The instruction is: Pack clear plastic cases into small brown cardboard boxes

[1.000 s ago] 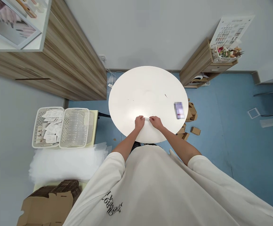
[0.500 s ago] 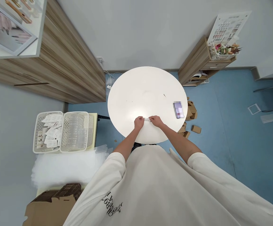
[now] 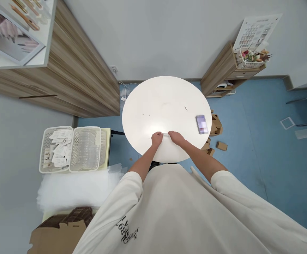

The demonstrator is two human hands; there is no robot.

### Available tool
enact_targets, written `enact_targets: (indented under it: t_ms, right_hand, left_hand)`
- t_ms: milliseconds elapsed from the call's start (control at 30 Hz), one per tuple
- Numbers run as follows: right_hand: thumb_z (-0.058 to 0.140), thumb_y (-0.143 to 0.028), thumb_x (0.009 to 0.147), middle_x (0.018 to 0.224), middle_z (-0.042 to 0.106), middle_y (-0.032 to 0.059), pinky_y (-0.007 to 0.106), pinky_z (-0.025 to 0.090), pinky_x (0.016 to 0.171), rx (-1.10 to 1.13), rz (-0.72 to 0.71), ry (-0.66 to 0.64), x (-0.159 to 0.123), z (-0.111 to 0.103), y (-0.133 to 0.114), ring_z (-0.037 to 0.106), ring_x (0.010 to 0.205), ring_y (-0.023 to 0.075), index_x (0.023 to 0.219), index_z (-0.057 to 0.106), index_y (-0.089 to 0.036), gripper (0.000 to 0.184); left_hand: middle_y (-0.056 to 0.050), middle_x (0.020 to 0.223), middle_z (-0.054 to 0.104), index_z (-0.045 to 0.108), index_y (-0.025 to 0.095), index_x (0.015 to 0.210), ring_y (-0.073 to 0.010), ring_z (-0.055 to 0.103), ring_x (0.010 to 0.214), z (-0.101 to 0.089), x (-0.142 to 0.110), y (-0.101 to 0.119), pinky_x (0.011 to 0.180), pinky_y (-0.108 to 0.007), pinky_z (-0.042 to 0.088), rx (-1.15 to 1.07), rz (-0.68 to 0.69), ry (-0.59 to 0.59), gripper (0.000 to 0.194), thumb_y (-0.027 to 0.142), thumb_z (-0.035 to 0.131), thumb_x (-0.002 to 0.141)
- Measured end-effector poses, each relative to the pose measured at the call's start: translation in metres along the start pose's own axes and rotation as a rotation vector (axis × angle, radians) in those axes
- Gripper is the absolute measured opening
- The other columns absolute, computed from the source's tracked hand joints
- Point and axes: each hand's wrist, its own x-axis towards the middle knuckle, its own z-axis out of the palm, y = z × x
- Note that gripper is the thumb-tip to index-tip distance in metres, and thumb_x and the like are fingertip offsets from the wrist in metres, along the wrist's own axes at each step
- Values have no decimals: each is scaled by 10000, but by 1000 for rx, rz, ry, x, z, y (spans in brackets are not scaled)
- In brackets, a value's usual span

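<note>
Near the front edge of the round white table (image 3: 166,95), my left hand (image 3: 157,139) and my right hand (image 3: 176,137) face each other. Between their fingertips spans a small, thin, whitish see-through piece (image 3: 165,134), too small to name its kind. My left fingers pinch its left end and my right fingers its right end. Both hands are closed, and the ends of the piece are hidden in the fingers. Toward the table's right edge lies a blurred purple item (image 3: 201,123), apart from my hands.
On a side table at left stand a white basket of paper packets (image 3: 44,150) and a basket of clear plastic cases (image 3: 86,150). Whitish translucent sheets (image 3: 76,192) and folded cardboard boxes (image 3: 55,236) lie nearer me. Cardboard pieces (image 3: 215,125) are on the floor at right.
Both hands keep hold of the small whitish piece at nearly the same spot. My right fingers look slightly more curled over its end. The view has shifted slightly.
</note>
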Motion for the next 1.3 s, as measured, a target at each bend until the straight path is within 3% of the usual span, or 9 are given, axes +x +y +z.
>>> enact_targets:
  t_ms: [200, 333, 433, 600, 733, 933, 1300]
  right_hand:
    - [582, -163, 893, 1049, 612, 106, 353, 423, 835, -15, 25, 32, -4, 9, -5, 576, 979, 271, 1009, 553, -241, 143]
    - [571, -161, 901, 1045, 611, 104, 351, 424, 834, 3, 72, 53, 3, 8, -5, 572, 960, 264, 994, 548, -236, 121]
    - [531, -171, 913, 1024, 627, 90, 344, 439, 820, 15, 81, 95, 14, 8, -2, 575, 913, 245, 987, 563, -237, 105]
    - [486, -156, 904, 1074, 662, 89, 324, 469, 839, 269, 160, 197, 21, 23, 13, 619, 936, 220, 1203, 570, -216, 316]
    - [457, -186, 919, 1112, 675, 82, 324, 490, 859, 404, 243, 190, 3, 47, 26, 647, 966, 203, 1224, 569, -219, 327]
    - [471, -199, 888, 1153, 696, 38, 347, 489, 969, 460, 196, 164, -28, 75, 31, 639, 1061, 194, 1083, 644, -241, 264]
    - [547, -226, 859, 1297, 666, 67, 392, 474, 1054, 527, 202, 196, -11, 50, 23, 617, 1185, 223, 1236, 653, -227, 392]
  left_hand:
    - [-74, 1226, 724, 734, 207, 1136, -217, 665, 1138, 3, 2, -4, 1015, -348, 511, -20, -15, 10, 275, 250, 644, 880]
    - [-65, 1176, 736, 720, 204, 1129, -203, 683, 1089, 7, -2, -20, 1000, -333, 513, 20, -20, 13, 294, 155, 631, 852]
    - [-71, 1160, 728, 661, 195, 1227, -189, 691, 1042, 8, -9, -35, 981, -332, 519, 20, -43, 16, 371, 147, 627, 861]
    - [-93, 1207, 698, 584, 191, 1317, -199, 663, 1092, 4, -18, -48, 1003, -351, 498, 41, 11, -41, 466, 132, 631, 857]
    - [-97, 1260, 674, 600, 197, 1262, -205, 635, 1145, 0, -27, -52, 1010, -353, 489, 48, 16, -53, 391, 125, 584, 878]
    - [-114, 1359, 622, 593, 200, 1268, -246, 591, 1228, 3, -47, -54, 1032, -366, 468, 62, 77, -147, 373, 195, 583, 895]
    - [-119, 1480, 524, 541, 203, 1349, -275, 501, 1348, 12, -27, -25, 1097, -384, 415, 56, 66, -196, 491, 232, 624, 866]
